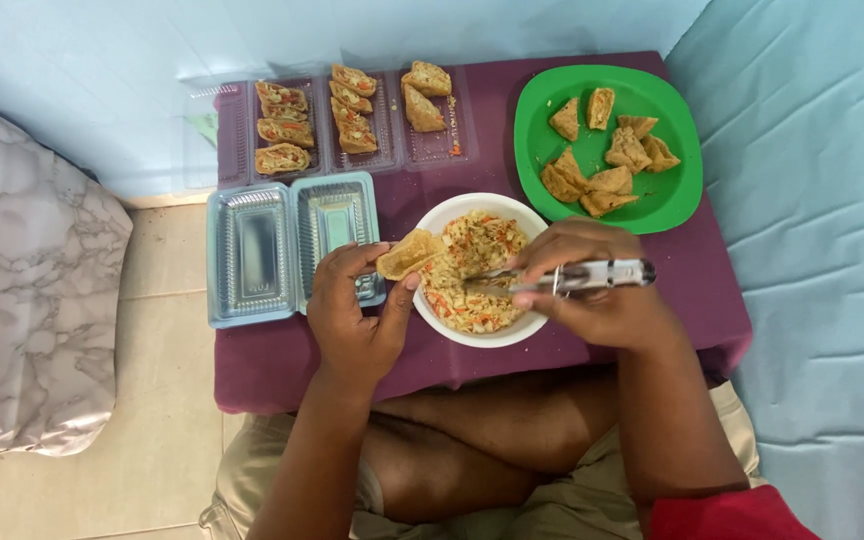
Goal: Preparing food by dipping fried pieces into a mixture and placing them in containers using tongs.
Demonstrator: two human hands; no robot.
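Note:
My left hand (354,305) holds a golden fried tofu pocket (407,253) at the left rim of a white bowl (449,211). The bowl holds shredded vegetable filling (472,262) with orange bits. My right hand (592,290) grips metal tongs (580,276) whose tips reach into the filling. A green plate (677,195) at the back right carries several unfilled tofu pieces. A clear plastic tray (439,147) at the back holds several stuffed pieces showing filling.
An open clear plastic container (252,255) lies left of the bowl. Everything rests on a small table with a purple cloth (282,360). Light blue bedding (822,250) lies to the right, a marbled cushion (32,300) to the left, tiled floor below.

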